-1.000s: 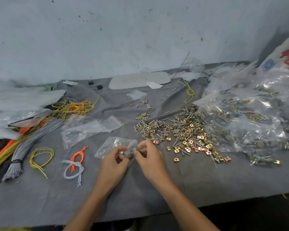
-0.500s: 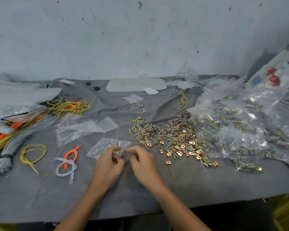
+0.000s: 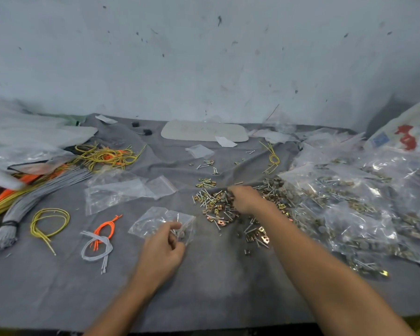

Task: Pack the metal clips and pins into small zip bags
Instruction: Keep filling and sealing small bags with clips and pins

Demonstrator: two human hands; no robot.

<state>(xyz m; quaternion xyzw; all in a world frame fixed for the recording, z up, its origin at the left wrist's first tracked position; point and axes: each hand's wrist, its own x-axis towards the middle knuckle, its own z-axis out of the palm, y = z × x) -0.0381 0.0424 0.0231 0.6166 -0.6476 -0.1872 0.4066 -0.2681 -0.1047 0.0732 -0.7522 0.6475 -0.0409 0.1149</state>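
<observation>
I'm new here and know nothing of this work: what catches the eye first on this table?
A glinting pile of metal clips and pins lies mid-table, with the right hand in it. Just nearer, the left hand pinches a small zip bag. Filled bags heap up at the right, coloured cords at the left.

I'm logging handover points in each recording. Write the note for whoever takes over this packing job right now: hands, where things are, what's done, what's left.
Left hand: pinches a small zip bag, left of the pile; a few pins and other small parts show inside it.
Right hand: fingers down in the loose pile of clips and pins; whether it has grasped any cannot be told.
Done: many filled bags are heaped on the right.
Left: probably top up and seal the held bag, then work through the pile. Empty zip bags lie beyond the left hand.
</observation>
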